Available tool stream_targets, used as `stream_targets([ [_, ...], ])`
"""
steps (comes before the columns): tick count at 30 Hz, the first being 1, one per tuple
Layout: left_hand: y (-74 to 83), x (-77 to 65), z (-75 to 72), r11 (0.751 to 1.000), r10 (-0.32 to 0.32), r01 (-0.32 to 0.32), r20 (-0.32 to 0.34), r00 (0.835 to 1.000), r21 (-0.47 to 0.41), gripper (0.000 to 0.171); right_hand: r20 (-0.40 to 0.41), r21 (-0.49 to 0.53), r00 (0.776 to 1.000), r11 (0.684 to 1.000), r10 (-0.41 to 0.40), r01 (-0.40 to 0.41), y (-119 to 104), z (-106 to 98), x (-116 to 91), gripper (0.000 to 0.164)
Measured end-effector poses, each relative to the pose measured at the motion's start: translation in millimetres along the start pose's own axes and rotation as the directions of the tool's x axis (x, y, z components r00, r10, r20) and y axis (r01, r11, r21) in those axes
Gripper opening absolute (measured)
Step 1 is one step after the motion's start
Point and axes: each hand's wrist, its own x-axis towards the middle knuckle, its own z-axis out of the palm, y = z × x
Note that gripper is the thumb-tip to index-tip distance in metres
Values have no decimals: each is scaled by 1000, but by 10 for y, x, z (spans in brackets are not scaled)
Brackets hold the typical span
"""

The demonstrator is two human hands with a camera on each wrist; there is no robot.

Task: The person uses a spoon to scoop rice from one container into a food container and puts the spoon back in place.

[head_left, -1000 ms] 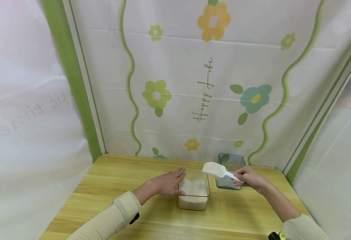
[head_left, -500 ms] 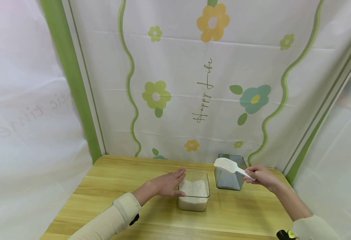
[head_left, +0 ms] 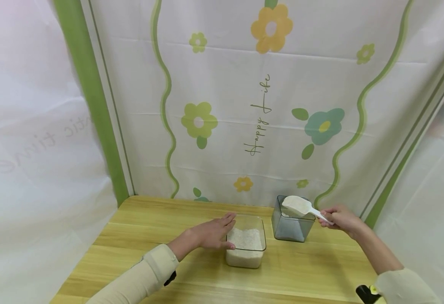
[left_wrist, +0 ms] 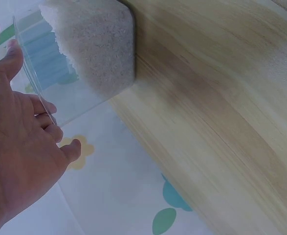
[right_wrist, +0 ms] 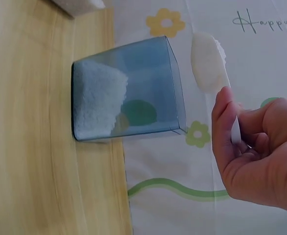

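A clear container [head_left: 245, 258] holding white rice [left_wrist: 101, 44] stands on the table. My left hand [head_left: 212, 233] rests against its left side, fingers and thumb spread along the rim. My right hand [head_left: 339, 218] grips a white scoop [head_left: 299, 205] by its handle. Rice heaps in the scoop, which is held above the opening of a blue-tinted container [head_left: 291, 230], without touching it as the right wrist view shows. Rice fills the lower part of that blue container [right_wrist: 148, 63] too. Part of its far rim is hidden behind the scoop in the head view.
Both containers stand on a wooden table [head_left: 150, 228], a small gap between them. A white curtain [head_left: 222, 160] with flower prints hangs behind the table's back edge, and other curtains [head_left: 36, 169] close in the sides.
My right hand has carried the filled scoop rightward, from above the clear container's right side to over the blue container. My left hand stays on the clear container.
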Motion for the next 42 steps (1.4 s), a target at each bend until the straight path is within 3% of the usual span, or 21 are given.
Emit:
stream_targets([
  [14, -6, 15, 10, 1000, 4, -4, -2, 1000, 3, 92, -116, -158, 993, 987, 8, -27, -19, -83, 125, 33],
  [27, 25, 0, -13, 1000, 0, 0, 0, 1000, -3, 91, -224, -340, 973, 940, -62, -19, -53, -8, 199, 25],
  [37, 16, 4, 3, 1000, -4, 4, -2, 1000, -11, 90, -261, -550, 947, 835, -185, 11, -3, 37, 218, 23],
  [42, 16, -2, 2, 1000, -7, 7, -2, 1000, -10, 90, -283, -659, 921, 752, -267, 15, 28, 69, 238, 20],
])
